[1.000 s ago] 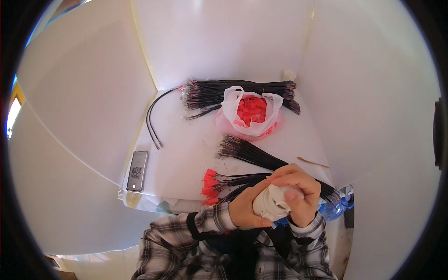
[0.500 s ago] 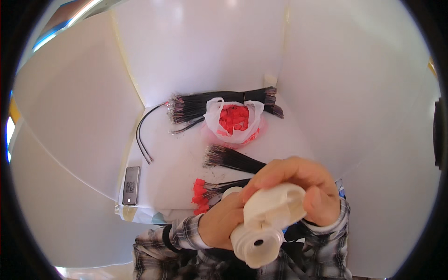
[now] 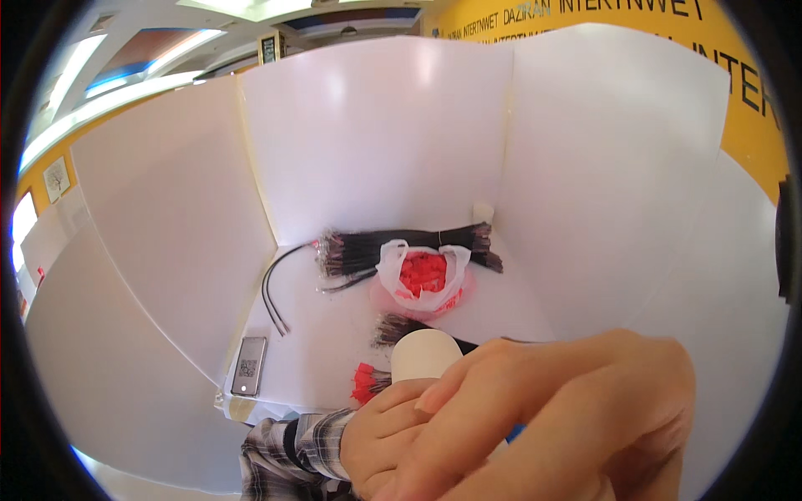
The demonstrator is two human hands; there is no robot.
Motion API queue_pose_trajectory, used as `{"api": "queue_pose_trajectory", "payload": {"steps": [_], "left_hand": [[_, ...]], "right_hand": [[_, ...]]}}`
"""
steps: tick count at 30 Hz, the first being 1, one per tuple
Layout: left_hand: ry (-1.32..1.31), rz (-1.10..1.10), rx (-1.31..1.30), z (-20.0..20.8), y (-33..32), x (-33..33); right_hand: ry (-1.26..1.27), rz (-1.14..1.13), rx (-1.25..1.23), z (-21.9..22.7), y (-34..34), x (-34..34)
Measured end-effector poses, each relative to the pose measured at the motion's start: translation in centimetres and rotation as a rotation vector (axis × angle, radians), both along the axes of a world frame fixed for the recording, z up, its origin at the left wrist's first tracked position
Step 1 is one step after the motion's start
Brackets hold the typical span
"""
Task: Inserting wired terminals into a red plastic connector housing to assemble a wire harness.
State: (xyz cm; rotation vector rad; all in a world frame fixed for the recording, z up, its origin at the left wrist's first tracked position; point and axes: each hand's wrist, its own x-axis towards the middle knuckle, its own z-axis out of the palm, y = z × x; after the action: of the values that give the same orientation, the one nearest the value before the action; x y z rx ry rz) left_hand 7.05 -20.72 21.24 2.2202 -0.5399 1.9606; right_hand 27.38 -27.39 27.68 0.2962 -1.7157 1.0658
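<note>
In front of you, the white table [image 3: 322, 342] carries a thick bundle [image 3: 359, 253] of black cables across its back — tied toward the right, with bare wire ends fanning out at the left — and just on your side of it an open plastic bag [image 3: 387, 274] of red parts. To your left, a loose pair of cables [image 3: 268, 292] curves along the surface, and a phone [image 3: 249, 367] lies near the front left corner. Closer to you lie a second bundle [image 3: 397, 328] and, just beside it, some red-tipped cables [image 3: 364, 382] — both partly hidden.
</note>
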Motion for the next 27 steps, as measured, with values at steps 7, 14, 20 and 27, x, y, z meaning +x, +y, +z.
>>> {"api": "queue_pose_trajectory", "payload": {"steps": [7,14,20,27], "left_hand": [[-0.042,0.116,0.073,2.0,-1.7,-0.3],[-0.196,0.206,0.132,3.2,-3.2,-0.6],[-0.360,0.271,0.166,3.9,-3.9,0.2],[-0.579,0.270,0.215,5.7,-5.3,1.4]], "right_hand": [[0.121,0.065,0.209,2.9,-0.1,-6.9],[0.234,0.173,0.351,5.5,-0.1,-11.1],[0.326,0.231,0.262,3.7,-0.6,-11.7],[-0.142,-0.309,0.151,4.9,-3.6,-7.3]]}}
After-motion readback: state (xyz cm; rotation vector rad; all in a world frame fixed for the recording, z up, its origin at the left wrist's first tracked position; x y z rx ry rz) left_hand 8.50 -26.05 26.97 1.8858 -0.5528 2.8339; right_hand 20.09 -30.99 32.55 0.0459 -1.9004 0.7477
